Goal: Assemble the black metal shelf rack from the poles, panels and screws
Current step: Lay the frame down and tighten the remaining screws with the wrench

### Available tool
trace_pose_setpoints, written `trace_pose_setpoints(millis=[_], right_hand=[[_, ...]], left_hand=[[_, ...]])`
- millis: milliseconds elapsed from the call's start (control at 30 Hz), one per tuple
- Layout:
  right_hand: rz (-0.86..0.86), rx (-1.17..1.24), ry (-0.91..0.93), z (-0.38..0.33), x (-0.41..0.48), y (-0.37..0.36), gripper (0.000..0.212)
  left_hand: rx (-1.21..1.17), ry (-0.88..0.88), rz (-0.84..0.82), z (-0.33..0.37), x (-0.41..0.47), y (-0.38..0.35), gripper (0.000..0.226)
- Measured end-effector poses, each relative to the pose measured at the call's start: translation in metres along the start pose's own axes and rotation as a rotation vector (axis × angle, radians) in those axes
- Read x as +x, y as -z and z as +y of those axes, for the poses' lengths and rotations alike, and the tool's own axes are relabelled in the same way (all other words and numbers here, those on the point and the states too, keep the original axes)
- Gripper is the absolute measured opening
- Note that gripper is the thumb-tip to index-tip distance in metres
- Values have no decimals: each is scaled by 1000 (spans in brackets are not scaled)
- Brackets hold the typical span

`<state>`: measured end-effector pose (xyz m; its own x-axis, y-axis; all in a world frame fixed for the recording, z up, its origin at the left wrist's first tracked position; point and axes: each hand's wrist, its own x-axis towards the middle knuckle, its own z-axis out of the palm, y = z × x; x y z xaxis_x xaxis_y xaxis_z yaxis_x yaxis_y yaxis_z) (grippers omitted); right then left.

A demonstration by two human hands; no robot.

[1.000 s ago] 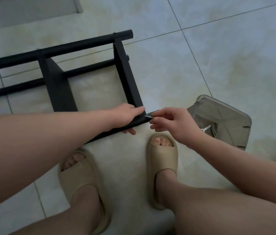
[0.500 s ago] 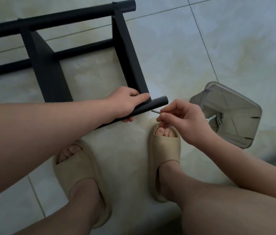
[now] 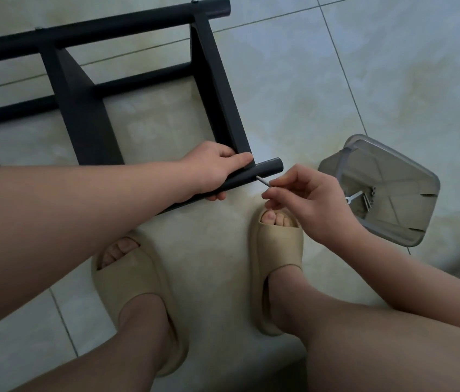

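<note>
The black shelf rack (image 3: 81, 114) lies on its side on the tiled floor, with two panels joined to long poles. My left hand (image 3: 212, 171) grips the near pole (image 3: 265, 172) where the right panel (image 3: 217, 89) meets it. My right hand (image 3: 308, 199) pinches a thin silver screw (image 3: 262, 182) whose tip touches the side of that pole near its open end. More screws and a small metal tool (image 3: 364, 198) lie in a clear plastic container (image 3: 409, 165) to the right.
My two feet in beige slides (image 3: 277, 250) stand just below the rack's near pole. The far pole (image 3: 110, 32) runs along the top of the view. Pale tiled floor (image 3: 336, 66) surrounds everything.
The view has tilted down and the rack sits lower in it. My right hand has drawn back slightly from the pole end, and the screw now shows between fingers and pole.
</note>
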<state>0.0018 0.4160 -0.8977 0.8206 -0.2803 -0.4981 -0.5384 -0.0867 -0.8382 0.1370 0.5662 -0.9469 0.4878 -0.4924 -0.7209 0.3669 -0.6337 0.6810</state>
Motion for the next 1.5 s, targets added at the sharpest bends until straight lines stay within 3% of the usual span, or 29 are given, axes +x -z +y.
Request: trace_pose_setpoints(millis=[233, 467, 633, 833, 1033, 1300, 1500], right_hand=[[-21, -101, 36, 9, 3, 0, 16], [-32, -348, 184, 13, 9, -5, 33], [-23, -289, 130, 15, 18, -12, 18], [2, -104, -39, 16, 22, -17, 24], [27, 52, -77, 7, 25, -26, 22], [68, -335, -48, 2, 35, -17, 35], [-98, -494, -8, -9, 46, -3, 28]], left_hand=[[-15, 5, -10, 0, 0, 1, 35], [-18, 2, -17, 1, -1, 1, 38], [-23, -4, -19, 1, -2, 1, 35], [-23, -2, -15, 1, -2, 2, 34], [-30, -3, -14, 2, -2, 2, 36], [-14, 34, -10, 4, -1, 3, 41], [-11, 31, -12, 5, -1, 4, 43]])
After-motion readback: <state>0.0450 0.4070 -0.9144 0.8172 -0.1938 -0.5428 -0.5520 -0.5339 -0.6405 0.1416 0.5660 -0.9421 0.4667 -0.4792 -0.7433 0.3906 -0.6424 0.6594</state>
